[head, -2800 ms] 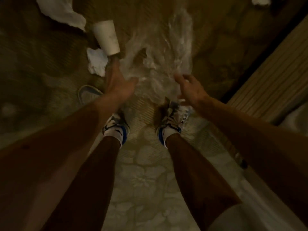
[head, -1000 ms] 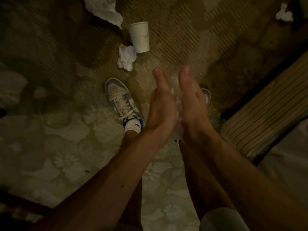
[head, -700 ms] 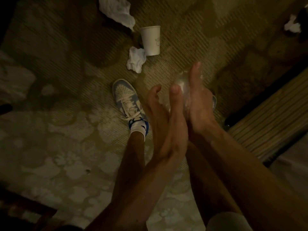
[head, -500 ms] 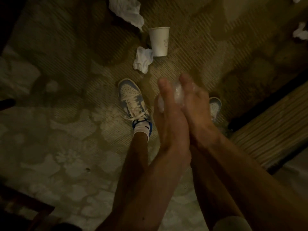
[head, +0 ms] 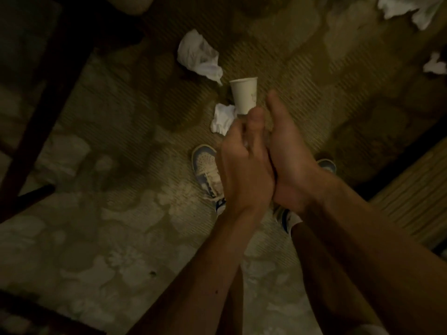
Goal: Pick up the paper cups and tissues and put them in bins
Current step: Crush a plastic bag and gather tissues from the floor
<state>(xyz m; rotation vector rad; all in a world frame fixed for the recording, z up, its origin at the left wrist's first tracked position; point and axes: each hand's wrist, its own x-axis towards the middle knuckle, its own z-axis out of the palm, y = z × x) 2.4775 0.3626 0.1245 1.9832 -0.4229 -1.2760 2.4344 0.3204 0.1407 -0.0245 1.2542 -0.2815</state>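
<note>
Dim patterned carpet (head: 135, 146) is carrying the litter. White paper cup (head: 244, 95) is sitting just above centre frame, long axis running up-frame, rim uppermost. Its base is nearest the left hand (head: 242, 170), which is curling against the flat right hand (head: 290, 153). Contents: cannot tell.

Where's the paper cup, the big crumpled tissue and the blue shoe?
paper cup (head: 243, 94), head view, on the middle of its white side wall.
big crumpled tissue (head: 197, 55), head view, on its bunched middle.
blue shoe (head: 205, 163), head view, on the dotted toe.
</note>
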